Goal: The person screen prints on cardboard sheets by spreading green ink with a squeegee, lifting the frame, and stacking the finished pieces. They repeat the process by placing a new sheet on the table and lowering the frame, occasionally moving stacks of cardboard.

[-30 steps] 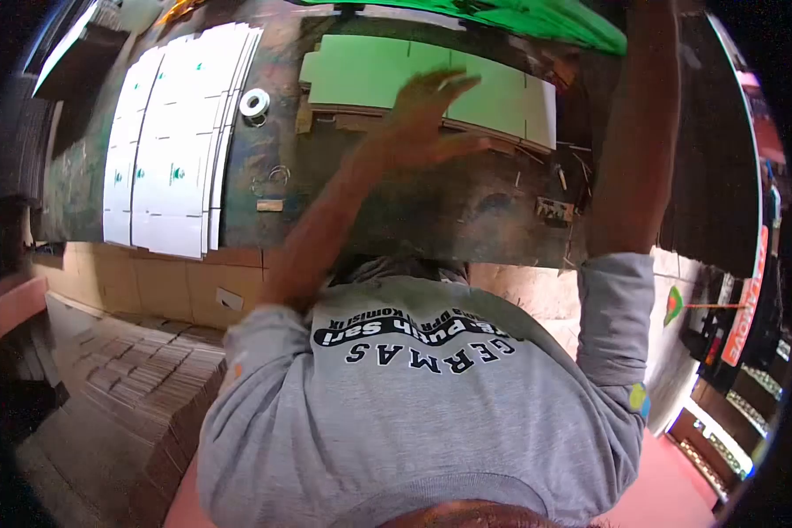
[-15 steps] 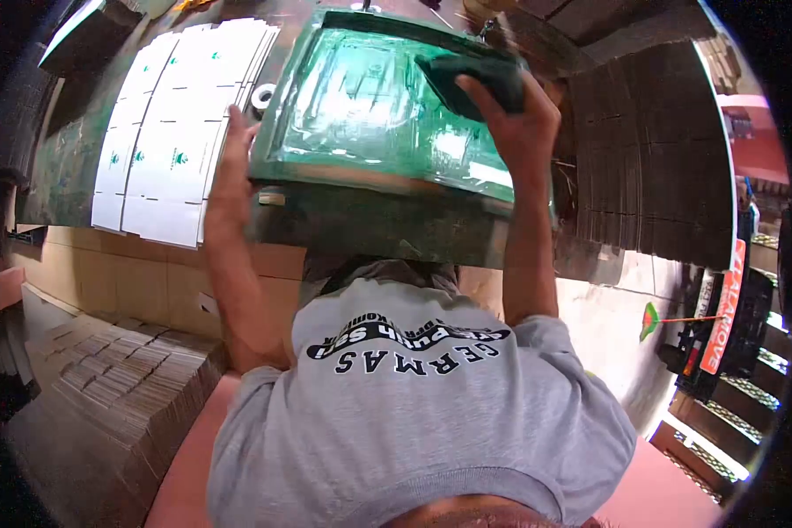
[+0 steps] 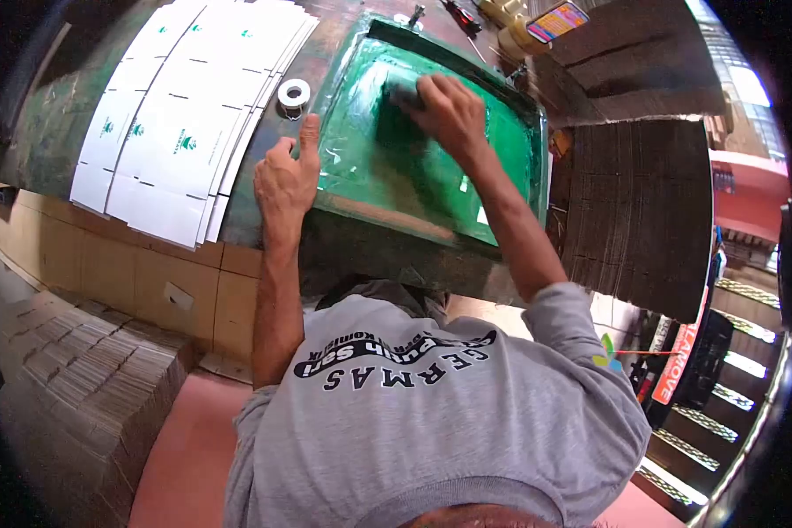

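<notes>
Gripping a dark, blurred flat tool [image 3: 403,95], the right hand [image 3: 453,114] is working over a glossy green panel [image 3: 352,158], just left of its centre toward 11 o'clock. A rectangular green-rimmed frame [image 3: 396,218] is surrounding the panel, lying between 12 and 1 o'clock from the torso. Uneven pressure or a tilting wrist could be leaving streaks in the wet-looking green layer. The left hand [image 3: 283,185] is hovering or resting by the frame's 9 o'clock side, fingers curling, thumb pointing up; whether it is gripping the rim, I cannot tell. If it isn't bracing, a hard push could be shifting the frame. White printed card sheets [image 3: 176,97] are lying farther out at 9 to 10 o'clock, risking smears from wet fingers. Beside that hand, a white ring-shaped roll [image 3: 282,91] is sitting where a knuckle could be knocking it.
</notes>
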`<state>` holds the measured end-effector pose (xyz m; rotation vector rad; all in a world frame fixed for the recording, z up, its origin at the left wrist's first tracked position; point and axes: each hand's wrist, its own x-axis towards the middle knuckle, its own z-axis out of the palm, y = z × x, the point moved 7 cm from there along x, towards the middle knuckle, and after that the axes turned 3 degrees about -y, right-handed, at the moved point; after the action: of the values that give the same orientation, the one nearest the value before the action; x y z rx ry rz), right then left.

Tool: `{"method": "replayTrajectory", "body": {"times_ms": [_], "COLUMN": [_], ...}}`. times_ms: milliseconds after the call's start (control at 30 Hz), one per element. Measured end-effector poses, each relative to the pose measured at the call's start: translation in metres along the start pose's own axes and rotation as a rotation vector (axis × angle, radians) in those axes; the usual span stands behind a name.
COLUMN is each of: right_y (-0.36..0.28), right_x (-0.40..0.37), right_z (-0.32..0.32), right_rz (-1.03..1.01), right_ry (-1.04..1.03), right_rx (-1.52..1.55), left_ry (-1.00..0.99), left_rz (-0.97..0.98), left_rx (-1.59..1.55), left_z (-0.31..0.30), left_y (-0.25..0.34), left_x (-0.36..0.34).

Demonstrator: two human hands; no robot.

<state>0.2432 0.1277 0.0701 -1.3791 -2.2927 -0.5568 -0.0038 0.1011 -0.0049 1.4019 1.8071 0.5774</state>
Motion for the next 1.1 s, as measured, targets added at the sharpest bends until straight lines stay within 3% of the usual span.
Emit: {"method": "replayTrajectory", "body": {"times_ms": [167,233,300,400,500,533,767,800,833,900,967,1033,1100], "right_y": [-0.023,0.018,0.043,0.061,0.048,0.039,0.006,0.020,0.048,0.089,0.136,0.183,0.203], "right_x": [-0.024,-0.004,0.028,0.051,0.043,0.036,-0.010,-0.008,-0.023,-0.033,-0.046,-0.070,-0.082], "right_z": [-0.029,-0.010,-0.012,0.018,0.025,0.019,-0.031,-0.036,-0.016,-0.038,-0.051,-0.052,-0.056], "right_rz": [-0.027,0.126,0.198,0.158,0.085,0.063,0.088,0.097,0.452,0.579,0.625,0.693,0.589], "right_ry": [-0.086,-0.352,-0.233,-0.278,-0.252,-0.174,-0.215,-0.314,-0.471,-0.343,-0.234,-0.267,-0.343], "right_rx": [0.139,0.160,0.356,0.189,0.081,0.145,0.281,0.283,0.824,0.921,0.914,0.734,0.372], "left_ry": [-0.003,-0.001,0.004,0.022,-0.003,-0.011,-0.012,-0.031,-0.034,-0.019,-0.022,-0.040,0.028], "left_rz": [-0.010,-0.002,0.018,0.034,0.035,0.032,0.042,0.031,0.045,0.003,-0.022,-0.041,-0.001], "left_rx": [-0.023,-0.022,-0.042,-0.036,-0.045,-0.040,-0.044,-0.050,-0.052,-0.008,0.020,0.002,0.016], "left_z": [-0.001,0.000,0.000,-0.001,-0.002,-0.002,-0.004,-0.004,-0.003,-0.001,-0.005,-0.004,-0.006], "left_y": [0.003,0.001,0.001,0.001,0.004,0.003,0.008,0.008,0.008,0.001,0.009,0.008,0.011], "left_x": [-0.001,-0.002,-0.002,-0.001,-0.002,-0.001,-0.003,-0.003,-0.002,0.001,-0.003,-0.004,-0.004]}}
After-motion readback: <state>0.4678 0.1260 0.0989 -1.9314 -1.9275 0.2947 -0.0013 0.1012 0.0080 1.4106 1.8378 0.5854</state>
